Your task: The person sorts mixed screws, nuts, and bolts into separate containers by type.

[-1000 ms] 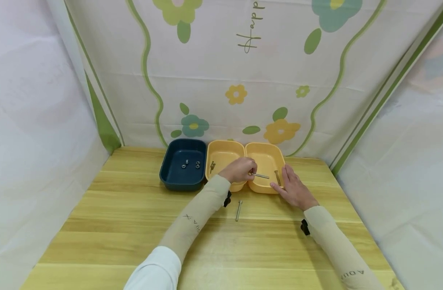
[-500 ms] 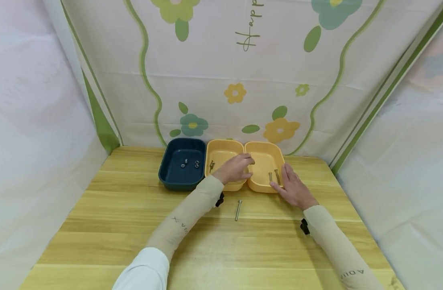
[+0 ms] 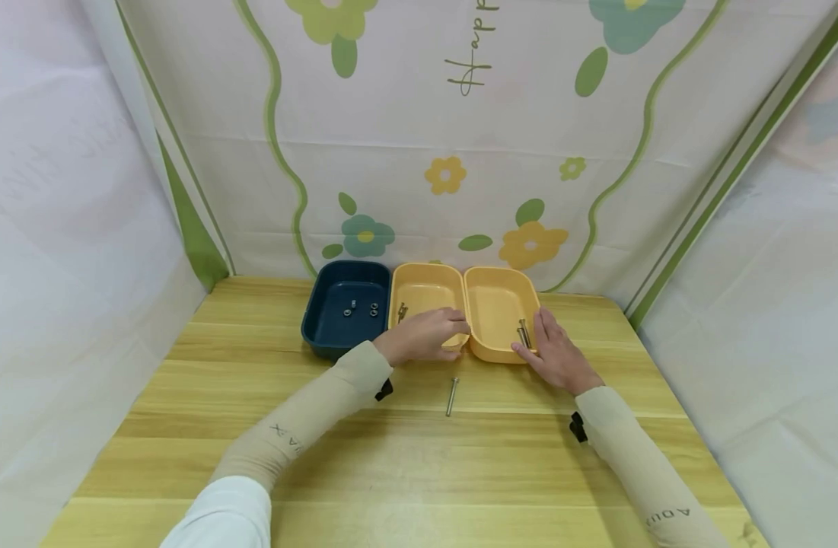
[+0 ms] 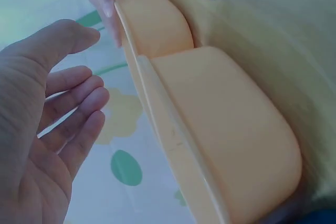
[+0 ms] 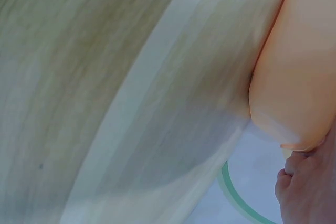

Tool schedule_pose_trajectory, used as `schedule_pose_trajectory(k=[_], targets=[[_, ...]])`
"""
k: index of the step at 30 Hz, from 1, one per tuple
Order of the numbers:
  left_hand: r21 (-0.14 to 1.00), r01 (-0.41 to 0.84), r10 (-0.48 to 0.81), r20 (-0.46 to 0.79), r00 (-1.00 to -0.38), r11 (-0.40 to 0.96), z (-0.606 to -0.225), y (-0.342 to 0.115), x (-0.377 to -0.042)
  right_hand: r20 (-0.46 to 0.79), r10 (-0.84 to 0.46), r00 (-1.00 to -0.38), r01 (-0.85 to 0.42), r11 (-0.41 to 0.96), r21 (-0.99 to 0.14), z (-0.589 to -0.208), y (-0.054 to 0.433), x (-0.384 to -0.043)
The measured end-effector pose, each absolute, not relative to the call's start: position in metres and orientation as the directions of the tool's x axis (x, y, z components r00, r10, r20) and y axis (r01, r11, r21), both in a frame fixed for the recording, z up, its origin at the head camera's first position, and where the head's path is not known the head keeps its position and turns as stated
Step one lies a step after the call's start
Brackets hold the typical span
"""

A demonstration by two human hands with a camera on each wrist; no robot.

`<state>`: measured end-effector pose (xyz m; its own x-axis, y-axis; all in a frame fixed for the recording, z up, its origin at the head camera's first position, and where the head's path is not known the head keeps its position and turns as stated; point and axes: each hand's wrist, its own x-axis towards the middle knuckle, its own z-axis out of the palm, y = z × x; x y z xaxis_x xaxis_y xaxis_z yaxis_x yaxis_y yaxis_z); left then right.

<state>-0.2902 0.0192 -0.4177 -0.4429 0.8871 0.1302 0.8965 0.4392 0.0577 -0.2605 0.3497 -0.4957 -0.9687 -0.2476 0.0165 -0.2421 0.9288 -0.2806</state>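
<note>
My left hand [image 3: 422, 336] hovers over the front of the middle yellow tray [image 3: 428, 268], its fingers loosely bent. In the left wrist view, nothing is between that thumb and the fingers [image 4: 79, 100]. My right hand [image 3: 561, 356] touches the right yellow tray [image 3: 501, 272] at its front right corner, thumb at the front rim, the other fingers straight along the side. Two long bolts [image 3: 525, 332] lie close together in this tray near the thumb. Another long bolt [image 3: 452, 396] lies on the table in front of the trays. The right wrist view shows only part of my right hand [image 5: 310, 182].
A dark blue tray [image 3: 310, 323] with several nuts [image 3: 374, 308] stands left of the yellow ones. Small bolts [image 3: 401, 311] lie at the left of the middle tray. Behind the trays rises a flowered cloth [image 3: 391, 114]; the wooden table [image 3: 405, 472] extends in front.
My left hand let go of a long bolt, which now lies in the right tray beside the other. That hand then moved left and nearer. My right hand stayed at the tray's corner.
</note>
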Motion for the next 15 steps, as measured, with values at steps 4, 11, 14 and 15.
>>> schedule_pose_trajectory(k=[4, 11, 14, 15], targets=[[0.085, 0.894, 0.885, 0.128, -0.447, 0.439, -0.418, 0.011, -0.277, 0.018, -0.244, -0.97, -0.239, 0.928, -0.285, -0.497, 0.35, -0.26], [0.204, 0.861, 0.858, 0.135, -0.496, 0.466, -0.425, 0.004, -0.255, 0.013, -0.242, -0.97, -0.235, 0.93, -0.283, -0.496, 0.351, -0.26], [0.231, 0.844, 0.843, 0.138, -0.521, 0.484, -0.433, 0.003, -0.247, 0.006, -0.245, -0.969, -0.237, 0.927, -0.292, -0.495, 0.351, -0.259], [0.241, 0.837, 0.836, 0.142, -0.531, 0.491, -0.436, 0.003, -0.244, 0.004, -0.247, -0.969, -0.237, 0.926, -0.294, -0.494, 0.351, -0.259]])
